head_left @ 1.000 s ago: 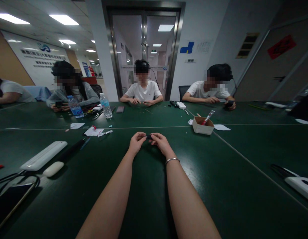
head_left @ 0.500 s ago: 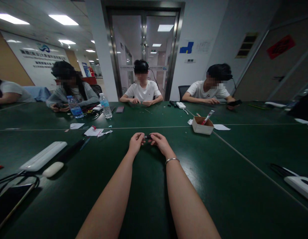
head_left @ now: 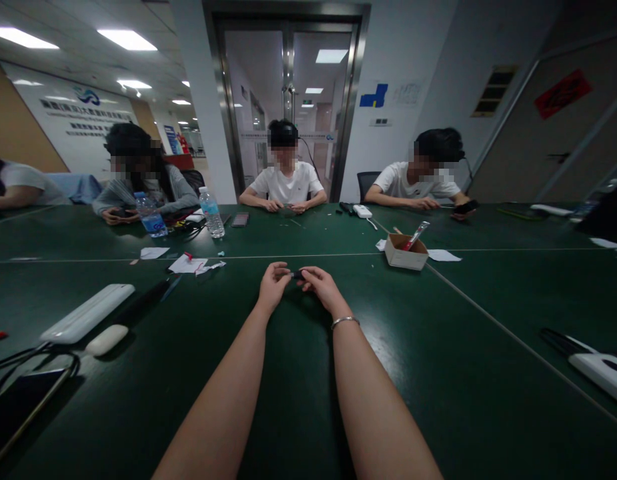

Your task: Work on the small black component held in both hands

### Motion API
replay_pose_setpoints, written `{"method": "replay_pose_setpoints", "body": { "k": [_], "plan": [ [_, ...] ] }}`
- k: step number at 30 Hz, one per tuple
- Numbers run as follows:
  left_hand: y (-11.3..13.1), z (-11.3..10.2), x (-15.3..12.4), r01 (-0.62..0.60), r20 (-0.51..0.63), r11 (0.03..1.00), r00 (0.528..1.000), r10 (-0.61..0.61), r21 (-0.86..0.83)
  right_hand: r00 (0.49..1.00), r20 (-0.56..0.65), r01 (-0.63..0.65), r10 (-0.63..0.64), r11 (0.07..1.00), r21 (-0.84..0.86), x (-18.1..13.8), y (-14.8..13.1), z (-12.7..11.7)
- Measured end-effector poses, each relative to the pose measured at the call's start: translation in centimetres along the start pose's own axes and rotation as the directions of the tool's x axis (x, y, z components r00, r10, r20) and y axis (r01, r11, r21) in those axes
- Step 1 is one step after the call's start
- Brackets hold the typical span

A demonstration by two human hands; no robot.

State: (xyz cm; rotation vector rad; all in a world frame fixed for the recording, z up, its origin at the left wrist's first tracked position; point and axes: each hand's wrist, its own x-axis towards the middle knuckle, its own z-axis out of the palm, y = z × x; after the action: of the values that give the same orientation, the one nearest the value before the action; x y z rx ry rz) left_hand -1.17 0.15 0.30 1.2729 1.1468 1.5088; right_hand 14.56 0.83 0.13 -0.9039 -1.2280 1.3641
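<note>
At frame centre, a small dark object (head_left: 298, 274) was pinched between the left hand (head_left: 272, 285) and right hand (head_left: 322, 287) above the green table (head_left: 438, 347).

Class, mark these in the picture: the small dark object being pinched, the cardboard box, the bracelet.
small dark object (head_left: 298, 274): head view, its exposed middle.
cardboard box (head_left: 406, 260): head view, front wall.
bracelet (head_left: 345, 321): head view, band atop the wrist.

This is an office meeting space: a long dark green table (head_left: 463, 347) spreads out all around the fingers (head_left: 282, 271), and other people (head_left: 287, 180) sit at work along its far edge beyond them. Farther back stand glass double doors (head_left: 288, 100), with ceiling light panels (head_left: 128, 39) and a lettered wall sign (head_left: 78, 113) up to the left.
</note>
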Motion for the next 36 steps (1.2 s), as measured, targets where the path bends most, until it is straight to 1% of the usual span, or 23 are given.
{"method": "replay_pose_setpoints", "body": {
  "k": [2, 4, 5, 8, 9, 13, 16, 20, 22, 24, 28, 30, 34, 36],
  "plan": [
    [-0.01, 0.02, 0.0, 0.053, 0.0, 0.999, 0.999, -0.053, -0.004, 1.0, -0.001, 0.003, -0.003, 1.0, -0.002, 0.0, 0.0, 0.01],
    [-0.03, 0.02, -0.02, 0.108, 0.028, 0.994, 0.994, -0.108, 0.007, 1.0, 0.0, 0.002, -0.002, 1.0, -0.003, -0.01, -0.02, 0.03],
    [-0.04, 0.01, -0.03, 0.1, 0.042, 0.995, 0.994, -0.101, 0.016, 1.0, 0.0, 0.0, 0.0, 1.0, -0.002, -0.02, -0.04, 0.04],
    [-0.03, -0.01, -0.08, -0.001, 0.059, 0.999, 0.998, -0.001, 0.033, 1.0, 0.004, 0.004, -0.004, 1.0, 0.008, -0.08, -0.12, 0.08],
    [-0.03, -0.01, -0.09, -0.005, 0.065, 0.999, 0.998, 0.003, 0.037, 1.0, 0.005, 0.005, -0.005, 1.0, 0.009, -0.1, -0.14, 0.09],
    [-0.08, 0.1, -0.11, 0.087, 0.106, 0.993, 0.99, -0.095, 0.077, 1.0, 0.003, 0.0, 0.0, 1.0, 0.005, -0.18, -0.2, 0.12],
    [-0.07, 0.16, -0.1, 0.066, 0.092, 0.995, 0.993, -0.073, 0.07, 1.0, 0.001, -0.003, 0.003, 1.0, 0.0, -0.19, -0.19, 0.11],
    [0.04, 0.07, -0.12, 0.072, 0.067, 0.997, 0.995, -0.074, 0.036, 1.0, 0.002, -0.01, 0.01, 1.0, -0.008, -0.16, -0.16, 0.05],
    [0.07, 0.02, -0.15, 0.051, 0.062, 0.998, 0.997, -0.054, 0.043, 1.0, 0.002, -0.007, 0.007, 1.0, 0.002, -0.16, -0.16, 0.03],
    [0.08, 0.0, -0.18, 0.045, 0.071, 0.998, 0.996, -0.048, 0.053, 1.0, 0.004, -0.005, 0.005, 1.0, 0.01, -0.18, -0.17, 0.03],
    [0.06, 0.0, -0.24, 0.058, 0.128, 0.995, 0.989, -0.069, 0.087, 1.0, 0.011, -0.005, 0.005, 1.0, 0.004, -0.23, -0.2, 0.06],
    [0.06, 0.02, -0.25, 0.038, 0.124, 0.995, 0.991, -0.049, 0.093, 1.0, 0.012, -0.007, 0.007, 1.0, 0.004, -0.22, -0.2, 0.08],
    [0.02, 0.06, -0.21, 0.07, 0.122, 0.995, 0.989, -0.079, 0.073, 1.0, 0.014, -0.017, 0.017, 1.0, 0.0, -0.11, -0.14, 0.1],
    [-0.03, 0.08, -0.18, 0.066, 0.112, 0.994, 0.991, -0.075, 0.087, 1.0, 0.012, -0.014, 0.014, 1.0, -0.001, -0.07, -0.11, 0.09]
  ]
}}
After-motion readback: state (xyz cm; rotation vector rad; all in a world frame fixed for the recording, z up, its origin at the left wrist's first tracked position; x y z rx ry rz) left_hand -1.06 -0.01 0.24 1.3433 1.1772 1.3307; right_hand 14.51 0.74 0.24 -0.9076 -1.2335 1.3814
